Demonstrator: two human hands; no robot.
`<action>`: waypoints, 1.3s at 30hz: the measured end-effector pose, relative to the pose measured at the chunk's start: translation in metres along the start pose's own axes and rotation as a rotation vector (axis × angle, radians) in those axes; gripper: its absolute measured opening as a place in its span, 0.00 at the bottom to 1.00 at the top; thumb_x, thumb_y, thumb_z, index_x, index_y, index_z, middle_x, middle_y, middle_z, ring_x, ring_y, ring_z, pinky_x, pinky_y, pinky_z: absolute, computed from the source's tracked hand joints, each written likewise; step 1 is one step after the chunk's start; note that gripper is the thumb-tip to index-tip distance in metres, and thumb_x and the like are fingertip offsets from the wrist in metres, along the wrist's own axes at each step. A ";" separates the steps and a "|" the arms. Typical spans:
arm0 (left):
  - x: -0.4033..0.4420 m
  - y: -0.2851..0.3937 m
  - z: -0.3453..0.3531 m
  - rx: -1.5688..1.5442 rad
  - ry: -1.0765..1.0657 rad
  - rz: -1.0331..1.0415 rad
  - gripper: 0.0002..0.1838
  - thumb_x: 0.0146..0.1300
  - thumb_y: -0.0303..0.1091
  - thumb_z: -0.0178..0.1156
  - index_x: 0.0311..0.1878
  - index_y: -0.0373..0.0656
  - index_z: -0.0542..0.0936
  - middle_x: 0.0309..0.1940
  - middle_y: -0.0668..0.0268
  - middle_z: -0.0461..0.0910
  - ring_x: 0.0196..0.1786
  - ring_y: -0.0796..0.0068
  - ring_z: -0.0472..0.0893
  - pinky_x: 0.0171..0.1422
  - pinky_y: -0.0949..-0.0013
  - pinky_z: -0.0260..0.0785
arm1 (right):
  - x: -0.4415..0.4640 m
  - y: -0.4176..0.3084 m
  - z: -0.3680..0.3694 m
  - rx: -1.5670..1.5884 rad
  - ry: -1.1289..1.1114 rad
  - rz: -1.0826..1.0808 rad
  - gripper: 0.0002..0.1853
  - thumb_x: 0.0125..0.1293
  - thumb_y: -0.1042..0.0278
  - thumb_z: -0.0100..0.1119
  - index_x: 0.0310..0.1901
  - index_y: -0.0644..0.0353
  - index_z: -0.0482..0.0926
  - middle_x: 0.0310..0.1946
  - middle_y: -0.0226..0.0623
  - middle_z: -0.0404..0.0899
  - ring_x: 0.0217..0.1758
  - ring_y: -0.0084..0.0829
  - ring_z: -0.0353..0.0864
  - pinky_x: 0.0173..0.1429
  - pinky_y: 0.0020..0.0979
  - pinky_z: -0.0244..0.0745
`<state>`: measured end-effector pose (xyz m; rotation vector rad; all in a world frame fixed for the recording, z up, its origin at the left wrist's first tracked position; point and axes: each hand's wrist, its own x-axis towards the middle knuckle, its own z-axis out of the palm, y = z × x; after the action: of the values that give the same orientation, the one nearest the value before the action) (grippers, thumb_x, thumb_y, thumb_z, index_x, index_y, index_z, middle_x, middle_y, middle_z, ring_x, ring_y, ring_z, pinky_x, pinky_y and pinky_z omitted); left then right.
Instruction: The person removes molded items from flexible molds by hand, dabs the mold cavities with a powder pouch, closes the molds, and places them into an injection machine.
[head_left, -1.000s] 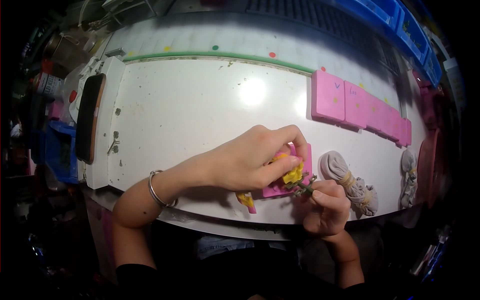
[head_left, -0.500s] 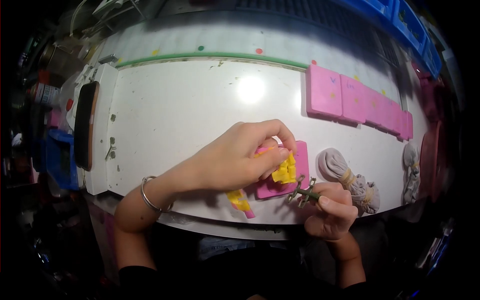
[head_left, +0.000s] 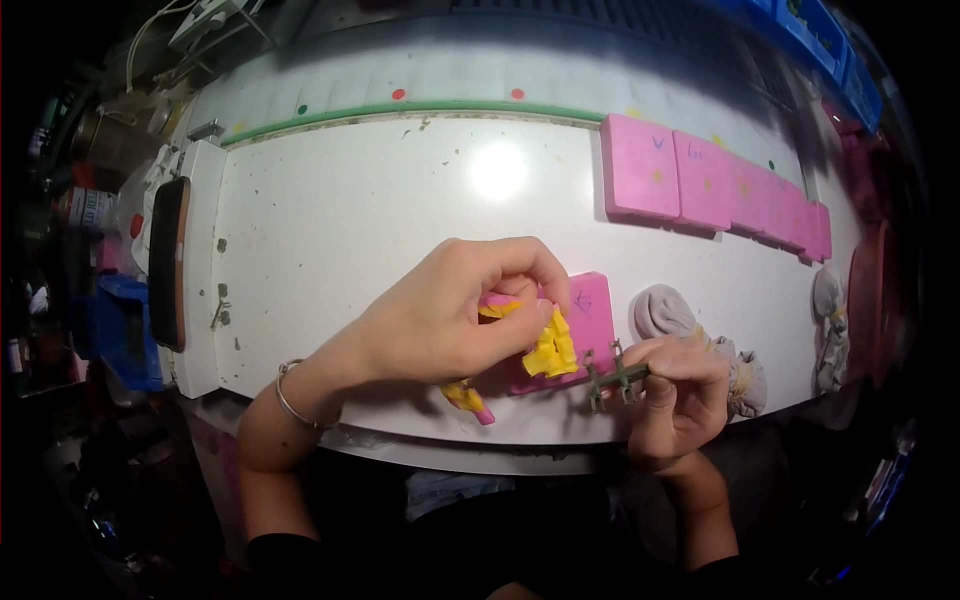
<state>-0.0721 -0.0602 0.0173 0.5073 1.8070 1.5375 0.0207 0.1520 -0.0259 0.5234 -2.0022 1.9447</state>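
My left hand [head_left: 450, 310] is closed, pinching a crumpled yellow-and-pink flexible piece [head_left: 550, 348] between thumb and fingertips. Its wrist wears a metal bangle. A pink block [head_left: 593, 300] with a drawn mark lies flat beneath that hand, partly covered. Below the wrist, a yellow-and-pink strip [head_left: 468, 398] shows near the table's front edge; I cannot tell whether it joins the held piece. My right hand [head_left: 682, 395] grips the stem of a small dark green branched piece [head_left: 618, 380]. The prongs point left, close to the pink block's lower right corner.
Several pink blocks [head_left: 640, 170] stand in a row at the back right. Tied grey cloth bundles [head_left: 665, 312] lie right of the pink block. A phone [head_left: 168, 265] rests on the left ledge. Behind the table's green edge [head_left: 420, 106] runs a pale surface with coloured dots.
My left hand has shifted slightly left with the yellow-and-pink piece. My right hand has turned a little, the green piece still in it. The coloured dots behind have moved left.
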 end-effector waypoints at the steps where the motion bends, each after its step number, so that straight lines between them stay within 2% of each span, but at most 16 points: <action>1: 0.000 0.001 0.000 0.001 -0.001 -0.001 0.06 0.63 0.27 0.52 0.39 0.35 0.75 0.22 0.75 0.71 0.27 0.90 0.68 0.33 0.82 0.60 | 0.001 -0.001 0.001 0.001 0.002 0.000 0.06 0.66 0.81 0.48 0.44 0.66 0.65 0.30 0.45 0.73 0.30 0.31 0.78 0.31 0.25 0.74; 7: -0.003 0.008 -0.003 -0.018 0.073 0.007 0.05 0.62 0.25 0.53 0.36 0.33 0.76 0.23 0.73 0.74 0.27 0.91 0.69 0.32 0.83 0.61 | 0.006 0.003 -0.004 -0.012 0.154 -0.097 0.05 0.67 0.81 0.45 0.43 0.66 0.63 0.29 0.45 0.71 0.27 0.29 0.76 0.29 0.25 0.75; 9: -0.006 0.015 -0.010 -0.071 0.146 -0.101 0.06 0.61 0.25 0.53 0.35 0.33 0.77 0.24 0.73 0.75 0.27 0.90 0.71 0.32 0.83 0.62 | 0.006 -0.001 -0.007 -0.066 0.234 -0.049 0.05 0.69 0.75 0.45 0.41 0.65 0.62 0.32 0.41 0.67 0.27 0.30 0.72 0.30 0.27 0.74; 10: -0.005 0.010 -0.010 -0.095 0.166 -0.037 0.06 0.61 0.25 0.53 0.35 0.33 0.77 0.25 0.71 0.76 0.28 0.88 0.72 0.32 0.83 0.63 | 0.007 -0.002 -0.008 -0.072 0.240 -0.051 0.05 0.69 0.75 0.45 0.41 0.65 0.62 0.32 0.41 0.67 0.27 0.30 0.72 0.30 0.27 0.74; 12: -0.004 0.002 -0.004 -0.029 0.204 0.066 0.06 0.60 0.26 0.54 0.35 0.33 0.78 0.26 0.70 0.76 0.28 0.88 0.72 0.32 0.83 0.63 | 0.011 -0.003 -0.013 -0.255 0.048 -0.295 0.14 0.63 0.84 0.48 0.49 0.64 0.62 0.27 0.42 0.72 0.27 0.35 0.79 0.27 0.30 0.76; 14: -0.003 -0.005 -0.002 0.103 0.228 0.215 0.04 0.57 0.24 0.57 0.32 0.34 0.79 0.27 0.67 0.77 0.29 0.85 0.72 0.32 0.82 0.62 | 0.010 -0.006 -0.015 -0.286 -0.010 -0.309 0.18 0.61 0.86 0.49 0.51 0.64 0.61 0.26 0.41 0.71 0.26 0.37 0.79 0.28 0.31 0.77; 16: -0.003 -0.004 0.001 0.150 0.228 0.228 0.04 0.55 0.24 0.58 0.32 0.35 0.80 0.27 0.66 0.76 0.29 0.85 0.72 0.32 0.82 0.61 | 0.010 -0.010 -0.016 -0.321 -0.082 -0.325 0.25 0.55 0.91 0.49 0.55 0.63 0.60 0.25 0.40 0.71 0.25 0.40 0.78 0.30 0.36 0.77; 20: -0.002 -0.005 0.007 0.250 0.261 0.316 0.05 0.50 0.22 0.60 0.32 0.37 0.82 0.31 0.65 0.75 0.28 0.82 0.71 0.32 0.81 0.62 | 0.009 -0.014 -0.016 -0.425 -0.104 -0.290 0.13 0.66 0.80 0.48 0.49 0.59 0.58 0.36 0.42 0.67 0.32 0.36 0.79 0.34 0.30 0.81; 22: 0.000 -0.006 0.009 0.314 0.282 0.399 0.06 0.50 0.22 0.60 0.32 0.38 0.82 0.33 0.64 0.75 0.28 0.82 0.71 0.32 0.81 0.62 | 0.008 -0.009 -0.017 -0.290 -0.089 -0.367 0.26 0.53 0.91 0.52 0.55 0.65 0.61 0.30 0.43 0.70 0.27 0.42 0.77 0.31 0.39 0.78; 24: 0.001 -0.006 0.012 0.513 0.299 0.443 0.08 0.48 0.24 0.64 0.34 0.41 0.81 0.36 0.64 0.75 0.27 0.77 0.75 0.28 0.77 0.67 | 0.011 -0.012 -0.017 -0.264 -0.123 -0.363 0.26 0.53 0.90 0.52 0.55 0.65 0.61 0.32 0.44 0.70 0.28 0.43 0.77 0.32 0.40 0.78; 26: 0.001 -0.010 0.017 0.520 0.320 0.496 0.09 0.47 0.22 0.63 0.35 0.40 0.82 0.36 0.63 0.75 0.29 0.76 0.75 0.30 0.76 0.67 | 0.013 -0.016 -0.016 -0.238 -0.159 -0.364 0.26 0.53 0.90 0.53 0.55 0.65 0.61 0.33 0.44 0.70 0.29 0.43 0.77 0.33 0.41 0.79; 28: 0.002 -0.014 0.020 0.530 0.339 0.571 0.12 0.45 0.20 0.63 0.36 0.39 0.82 0.35 0.61 0.76 0.32 0.74 0.76 0.32 0.74 0.69 | 0.012 -0.020 -0.014 -0.455 -0.172 -0.309 0.12 0.68 0.75 0.47 0.49 0.58 0.57 0.37 0.41 0.67 0.37 0.39 0.80 0.38 0.34 0.82; 29: 0.002 -0.013 0.020 0.529 0.337 0.575 0.12 0.45 0.20 0.63 0.36 0.39 0.82 0.35 0.61 0.76 0.32 0.74 0.76 0.32 0.74 0.69 | 0.011 -0.019 -0.013 -0.459 -0.171 -0.311 0.12 0.68 0.75 0.47 0.49 0.58 0.57 0.37 0.41 0.67 0.37 0.39 0.80 0.38 0.34 0.82; 31: 0.001 -0.011 0.020 0.564 0.320 0.596 0.12 0.44 0.19 0.64 0.36 0.39 0.82 0.33 0.62 0.76 0.31 0.74 0.76 0.33 0.74 0.69 | 0.009 -0.015 -0.011 -0.363 -0.072 -0.393 0.19 0.60 0.84 0.55 0.52 0.65 0.63 0.37 0.46 0.72 0.39 0.50 0.81 0.42 0.41 0.82; 35: 0.002 -0.013 0.018 0.555 0.315 0.642 0.13 0.44 0.20 0.64 0.37 0.38 0.82 0.32 0.62 0.76 0.30 0.74 0.76 0.31 0.75 0.70 | 0.011 -0.017 -0.008 -0.389 -0.040 -0.418 0.16 0.62 0.81 0.55 0.49 0.65 0.65 0.38 0.47 0.72 0.42 0.50 0.81 0.46 0.40 0.82; 39: -0.002 -0.012 0.019 0.521 0.358 0.592 0.13 0.46 0.21 0.66 0.38 0.38 0.81 0.32 0.61 0.76 0.32 0.71 0.76 0.32 0.73 0.70 | 0.019 -0.019 -0.014 -0.332 -0.084 -0.391 0.17 0.59 0.85 0.55 0.50 0.65 0.66 0.41 0.49 0.73 0.42 0.49 0.81 0.44 0.38 0.80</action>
<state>-0.0552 -0.0514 0.0054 1.1590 2.5111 1.5842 0.0123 0.1651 0.0004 0.8440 -2.0291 1.3514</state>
